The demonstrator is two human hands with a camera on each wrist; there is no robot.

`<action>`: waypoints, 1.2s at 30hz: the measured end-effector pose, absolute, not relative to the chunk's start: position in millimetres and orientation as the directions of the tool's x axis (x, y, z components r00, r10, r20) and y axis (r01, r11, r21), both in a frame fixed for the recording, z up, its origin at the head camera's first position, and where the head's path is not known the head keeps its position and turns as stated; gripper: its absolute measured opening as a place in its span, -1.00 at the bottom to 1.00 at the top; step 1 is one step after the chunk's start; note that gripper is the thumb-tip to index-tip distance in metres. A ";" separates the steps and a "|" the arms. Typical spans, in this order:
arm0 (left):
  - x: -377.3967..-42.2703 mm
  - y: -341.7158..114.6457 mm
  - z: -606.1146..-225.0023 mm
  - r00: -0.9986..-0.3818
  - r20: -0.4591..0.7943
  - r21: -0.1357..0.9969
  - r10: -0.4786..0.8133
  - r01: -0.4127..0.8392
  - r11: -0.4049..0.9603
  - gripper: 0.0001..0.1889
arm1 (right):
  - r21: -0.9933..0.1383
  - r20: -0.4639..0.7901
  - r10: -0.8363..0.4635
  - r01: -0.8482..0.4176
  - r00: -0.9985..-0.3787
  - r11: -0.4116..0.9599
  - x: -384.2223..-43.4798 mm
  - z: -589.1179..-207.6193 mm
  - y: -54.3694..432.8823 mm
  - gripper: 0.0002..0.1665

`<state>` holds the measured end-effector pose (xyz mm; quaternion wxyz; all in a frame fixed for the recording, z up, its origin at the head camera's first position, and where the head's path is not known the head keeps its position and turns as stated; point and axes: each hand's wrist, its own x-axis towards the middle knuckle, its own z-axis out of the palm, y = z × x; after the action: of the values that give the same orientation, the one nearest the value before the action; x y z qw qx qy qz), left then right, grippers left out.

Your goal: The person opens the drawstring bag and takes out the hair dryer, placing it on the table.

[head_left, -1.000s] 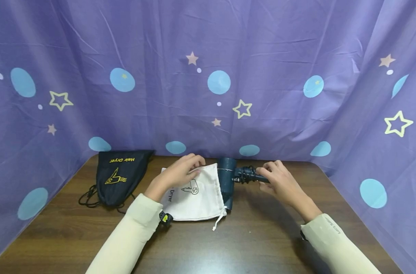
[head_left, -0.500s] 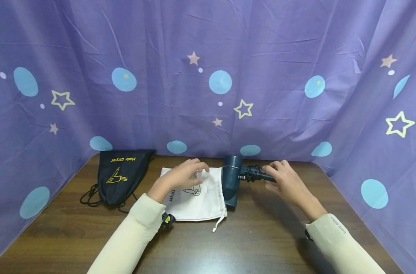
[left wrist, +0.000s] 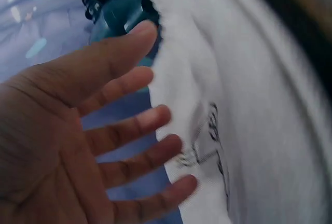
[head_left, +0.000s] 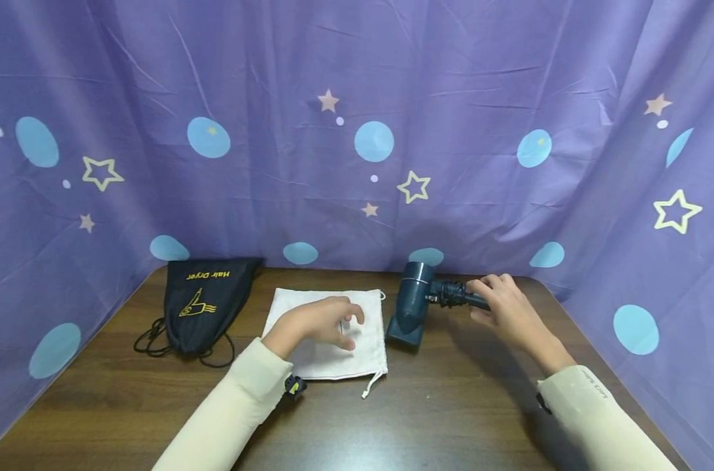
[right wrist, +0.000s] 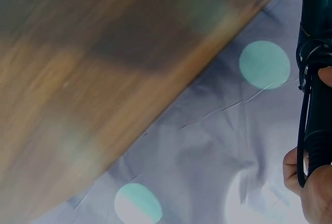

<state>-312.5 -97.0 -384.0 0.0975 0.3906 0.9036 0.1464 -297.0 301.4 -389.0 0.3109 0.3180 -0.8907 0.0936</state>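
My right hand (head_left: 507, 311) grips the handle end of a dark teal hair dryer (head_left: 412, 301), with its black cord wound about the handle. The dryer's barrel lies just right of a white drawstring bag (head_left: 365, 327), which is flat on the table. Over the bag hovers my left hand (head_left: 324, 322), fingers spread and loosely bent, holding nothing. In the left wrist view the fingers (left wrist: 129, 123) overlap the white cloth (left wrist: 238, 105), which bears a line drawing. The right wrist view shows fingers (right wrist: 316, 193) around the handle (right wrist: 317, 125).
A black drawstring bag (head_left: 206, 304) printed "Hair Dryer" in yellow lies at the back left, its cords (head_left: 151, 340) trailing on the wooden table (head_left: 369, 425). A purple curtain (head_left: 274, 131) with stars and dots stands around the table's back and sides.
The hair dryer has moved right with my right hand, from over the white bag's mouth to clear of it, and tilted. My left hand has shifted slightly right and nearer the front.
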 end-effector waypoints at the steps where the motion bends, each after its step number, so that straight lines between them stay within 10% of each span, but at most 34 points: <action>1: -310.2 -95.0 -383.8 -0.680 -0.079 0.339 0.729 0.669 0.661 -0.52 | 0.029 0.612 -0.505 -0.621 -0.609 0.783 -297.5 -389.3 303.6 -0.44; 36: -252.3 -46.2 -384.4 -0.663 -0.177 0.073 0.728 0.729 0.681 -0.58 | -0.284 0.458 0.011 -0.135 -0.889 0.949 -293.6 -395.8 346.4 -0.60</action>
<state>-252.3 -46.2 -384.4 0.0962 0.3993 0.9118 -0.0022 -293.6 346.4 -395.8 0.2335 0.0323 -0.9592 0.1560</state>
